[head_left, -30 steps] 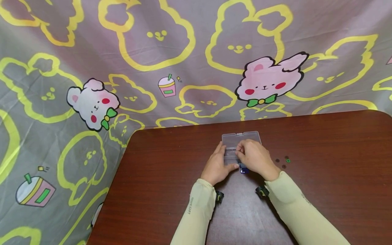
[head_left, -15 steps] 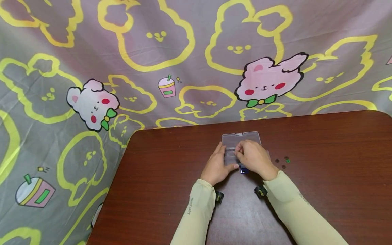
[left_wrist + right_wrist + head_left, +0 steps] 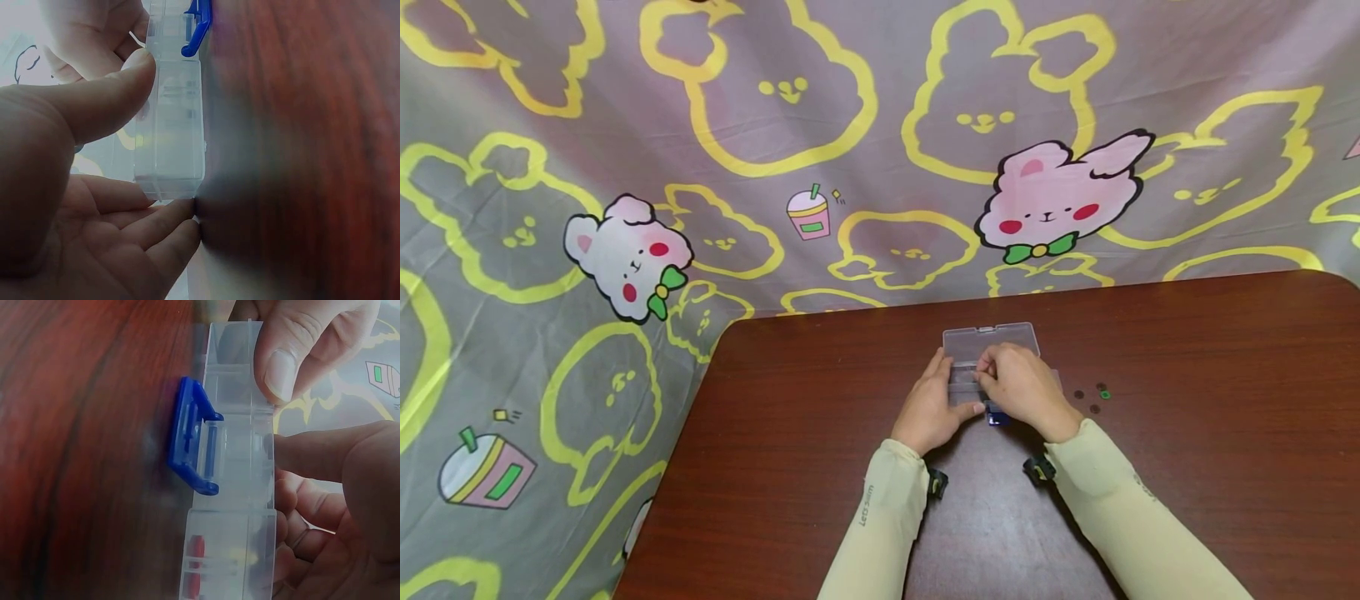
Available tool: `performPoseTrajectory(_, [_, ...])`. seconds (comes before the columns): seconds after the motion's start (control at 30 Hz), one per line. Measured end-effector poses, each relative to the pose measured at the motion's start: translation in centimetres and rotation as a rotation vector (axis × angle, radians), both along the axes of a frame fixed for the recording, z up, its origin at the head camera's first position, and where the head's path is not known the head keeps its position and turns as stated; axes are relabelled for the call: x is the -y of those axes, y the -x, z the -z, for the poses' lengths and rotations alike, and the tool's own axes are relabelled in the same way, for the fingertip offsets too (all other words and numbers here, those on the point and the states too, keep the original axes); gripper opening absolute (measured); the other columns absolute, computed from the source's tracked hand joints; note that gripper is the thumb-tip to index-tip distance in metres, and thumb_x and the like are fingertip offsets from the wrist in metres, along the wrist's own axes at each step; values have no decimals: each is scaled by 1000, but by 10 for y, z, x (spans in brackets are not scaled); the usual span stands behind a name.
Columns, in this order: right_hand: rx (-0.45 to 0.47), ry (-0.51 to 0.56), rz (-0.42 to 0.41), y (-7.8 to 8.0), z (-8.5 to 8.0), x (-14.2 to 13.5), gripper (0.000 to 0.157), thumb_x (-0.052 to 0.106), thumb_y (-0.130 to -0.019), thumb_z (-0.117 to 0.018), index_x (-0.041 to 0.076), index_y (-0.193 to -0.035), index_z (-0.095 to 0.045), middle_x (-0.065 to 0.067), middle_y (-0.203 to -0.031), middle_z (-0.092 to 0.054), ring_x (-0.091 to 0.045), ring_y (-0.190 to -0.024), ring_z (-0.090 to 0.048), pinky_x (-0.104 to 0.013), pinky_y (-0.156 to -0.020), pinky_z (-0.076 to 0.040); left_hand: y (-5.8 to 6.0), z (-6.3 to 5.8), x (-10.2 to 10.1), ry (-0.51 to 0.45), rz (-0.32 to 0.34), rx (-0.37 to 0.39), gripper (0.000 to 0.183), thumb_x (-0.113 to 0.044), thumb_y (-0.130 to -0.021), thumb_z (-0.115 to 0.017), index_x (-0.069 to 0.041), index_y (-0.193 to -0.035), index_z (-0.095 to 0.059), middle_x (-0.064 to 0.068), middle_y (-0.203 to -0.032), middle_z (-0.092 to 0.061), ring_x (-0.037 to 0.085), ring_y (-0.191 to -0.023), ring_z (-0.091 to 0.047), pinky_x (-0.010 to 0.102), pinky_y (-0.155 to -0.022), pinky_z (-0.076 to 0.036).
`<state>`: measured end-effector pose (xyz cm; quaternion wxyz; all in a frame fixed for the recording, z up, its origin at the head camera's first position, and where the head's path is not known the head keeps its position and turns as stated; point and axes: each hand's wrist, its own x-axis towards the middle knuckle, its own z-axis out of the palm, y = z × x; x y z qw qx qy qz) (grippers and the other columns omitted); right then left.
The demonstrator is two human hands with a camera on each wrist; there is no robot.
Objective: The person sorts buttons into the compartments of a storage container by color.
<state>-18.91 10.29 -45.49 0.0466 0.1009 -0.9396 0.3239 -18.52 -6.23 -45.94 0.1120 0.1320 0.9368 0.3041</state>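
Observation:
A clear plastic compartment box [image 3: 961,397] lies with its lid [image 3: 973,342] raised at the back and its blue latch [image 3: 187,428] hanging at the front. My left hand [image 3: 927,407] grips the box's left end, thumb on the front rim and fingers along the side, as the left wrist view shows. Over the box's middle, my right hand [image 3: 1022,386] reaches in with bent fingers, thumb close to the forefinger. Whatever its fingertips might pinch is hidden. Through the front wall, red pieces [image 3: 197,553] show in a right-hand compartment.
Right of the box, several small dark round discs [image 3: 1078,394] and a small green piece [image 3: 1106,394] lie on the brown wooden table [image 3: 1210,450]. A curtain with cartoon animals [image 3: 880,125] hangs behind and left of the table.
My right hand has shifted slightly left over the box, then stayed nearly still. My left hand, the box and the loose discs have kept their places.

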Motion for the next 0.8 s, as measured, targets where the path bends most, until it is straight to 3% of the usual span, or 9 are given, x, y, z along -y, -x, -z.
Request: performPoseTrajectory(0.8, [-37, 11, 5, -10, -11, -12, 10, 10, -88, -77, 7, -83, -68, -3, -76, -57, -17, -63, -49, -31, -57, -42, -1, -1, -1, -9, -12, 0, 86, -37, -90, -78, 2, -154, -35, 11, -166, -21, 28, -146, -33, 41, -115, -34])
